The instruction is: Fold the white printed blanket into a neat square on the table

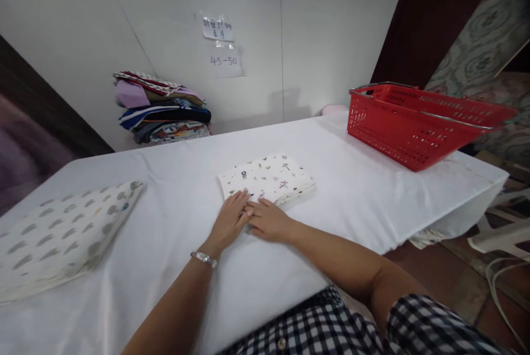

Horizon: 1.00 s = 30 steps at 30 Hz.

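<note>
From my head camera, the folded cloth lies flat near the middle of the table, a neat rectangle of cream fabric sprinkled with small dark and reddish motifs. Its right edge shows several stacked layers, so it is folded more than once. My left hand and right hand rest palm down side by side, touching each other, with the fingertips on the near edge of the cloth. Both are flat with fingers stretched out and close together, pressing rather than pinching; nothing is clasped in either. A metal bracelet sits on my left wrist.

The table is covered in a smooth white sheet with soft creases, and it ends in a draped corner at the right. On the far left lies a larger folded piece, pale with grey leaf-like spots, thick and soft-edged, well apart from my hands. At the back against the white wall stands a stack of folded clothes in purple, navy, brown and printed fabrics. On the far right is a red plastic basket with perforated sides and a metal handle, sitting tilted in my view. Two paper notes are taped to the wall.

Bare white sheet lies all around the folded cloth, widest between it and the basket, and toward me.
</note>
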Tool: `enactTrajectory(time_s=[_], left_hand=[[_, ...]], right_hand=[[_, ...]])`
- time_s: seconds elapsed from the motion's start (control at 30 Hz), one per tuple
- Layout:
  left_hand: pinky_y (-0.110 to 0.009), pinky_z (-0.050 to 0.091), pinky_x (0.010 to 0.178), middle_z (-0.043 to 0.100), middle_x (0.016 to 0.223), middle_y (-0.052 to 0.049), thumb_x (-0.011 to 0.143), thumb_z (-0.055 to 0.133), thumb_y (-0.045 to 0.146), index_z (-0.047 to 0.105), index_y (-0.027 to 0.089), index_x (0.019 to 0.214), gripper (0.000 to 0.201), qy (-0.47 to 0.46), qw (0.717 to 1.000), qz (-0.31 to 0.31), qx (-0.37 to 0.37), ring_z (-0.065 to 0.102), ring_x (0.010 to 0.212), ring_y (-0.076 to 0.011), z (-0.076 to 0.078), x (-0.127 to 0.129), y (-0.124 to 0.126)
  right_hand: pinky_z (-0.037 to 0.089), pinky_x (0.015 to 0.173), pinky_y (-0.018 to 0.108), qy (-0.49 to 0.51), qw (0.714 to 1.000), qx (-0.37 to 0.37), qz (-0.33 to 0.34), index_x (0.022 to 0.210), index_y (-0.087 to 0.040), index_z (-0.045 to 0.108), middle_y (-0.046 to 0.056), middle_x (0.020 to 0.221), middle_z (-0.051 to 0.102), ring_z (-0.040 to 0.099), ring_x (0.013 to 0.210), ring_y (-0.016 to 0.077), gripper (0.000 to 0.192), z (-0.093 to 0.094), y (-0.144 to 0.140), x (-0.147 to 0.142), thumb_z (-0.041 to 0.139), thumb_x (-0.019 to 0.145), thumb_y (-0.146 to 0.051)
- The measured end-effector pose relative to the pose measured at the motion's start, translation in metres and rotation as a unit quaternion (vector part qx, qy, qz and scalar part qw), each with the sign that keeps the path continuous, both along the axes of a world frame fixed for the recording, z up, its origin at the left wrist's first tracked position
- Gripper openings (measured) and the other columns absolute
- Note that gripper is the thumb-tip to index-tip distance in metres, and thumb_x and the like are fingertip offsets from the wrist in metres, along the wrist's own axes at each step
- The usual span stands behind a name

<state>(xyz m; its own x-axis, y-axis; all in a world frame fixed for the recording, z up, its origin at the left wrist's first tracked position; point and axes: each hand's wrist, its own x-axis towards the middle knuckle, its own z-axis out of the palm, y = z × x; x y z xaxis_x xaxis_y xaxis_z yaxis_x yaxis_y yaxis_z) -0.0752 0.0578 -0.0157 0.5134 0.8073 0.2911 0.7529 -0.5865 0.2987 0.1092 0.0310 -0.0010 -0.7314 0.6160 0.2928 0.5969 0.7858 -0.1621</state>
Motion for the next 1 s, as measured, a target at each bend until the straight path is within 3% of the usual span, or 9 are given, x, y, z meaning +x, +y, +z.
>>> enactTrajectory(time_s=[0.13,0.33,0.47,0.67,0.83,1.0], left_hand=[[-0.044,0.021,0.113,0.032,0.148,-0.009,0.089,0.040,0.052,0.043,0.019,0.136,0.058,0.054,0.998,-0.023,0.033,0.025,0.138,-0.0251,0.002,-0.001,-0.002],[-0.045,0.022,0.112,0.034,0.147,-0.009,0.089,0.041,0.052,0.045,0.020,0.135,0.056,0.047,0.998,-0.025,0.031,0.025,0.137,-0.0257,0.006,0.001,-0.005],[-0.044,0.021,0.113,0.034,0.147,-0.010,0.089,0.040,0.053,0.045,0.019,0.134,0.057,0.048,0.998,-0.021,0.016,0.024,0.138,-0.0260,0.008,0.002,-0.006],[-0.044,0.020,0.113,0.037,0.146,-0.008,0.088,0.044,0.049,0.048,0.023,0.132,0.051,0.021,0.999,-0.016,0.023,0.027,0.137,-0.0256,0.007,0.003,-0.012],[-0.048,0.016,0.113,0.040,0.143,-0.009,0.086,0.050,0.046,0.048,0.022,0.131,0.051,0.040,0.999,-0.021,0.023,0.029,0.135,-0.0273,0.008,0.005,-0.023],[-0.049,0.015,0.113,0.043,0.142,-0.008,0.088,0.048,0.032,0.049,0.024,0.129,0.042,0.054,0.998,-0.018,0.033,0.032,0.134,-0.0256,0.009,0.006,-0.027]], right_hand=[[0.019,0.109,0.044,0.009,0.995,-0.009,-0.104,0.131,-0.016,0.047,0.010,0.140,0.045,0.033,0.132,0.0218,0.049,-0.005,0.000,0.037,0.043,0.091,-0.046],[0.020,0.108,0.046,0.025,0.965,-0.028,-0.258,0.129,-0.019,0.050,0.008,0.138,0.048,0.036,0.131,0.0213,0.042,-0.009,0.007,0.115,0.038,0.094,-0.038],[0.022,0.108,0.045,0.088,0.935,-0.054,-0.339,0.125,-0.022,0.054,0.005,0.136,0.050,0.040,0.130,0.0204,0.039,-0.012,0.009,0.146,0.036,0.094,-0.035],[0.039,0.097,0.031,0.251,0.859,-0.176,-0.411,0.106,-0.020,0.067,0.002,0.117,0.064,0.053,0.115,0.0207,0.034,-0.004,0.023,0.152,0.044,0.088,-0.036],[0.050,0.074,0.026,0.271,0.807,-0.241,-0.466,0.103,-0.015,0.067,0.004,0.095,0.069,0.062,0.088,0.0189,0.032,0.009,0.046,0.152,0.052,0.081,-0.032],[0.048,0.054,0.021,0.260,0.765,-0.312,-0.500,0.090,-0.013,0.068,0.004,0.070,0.066,0.060,0.062,0.0137,0.023,0.018,0.064,0.151,0.061,0.076,-0.030]])
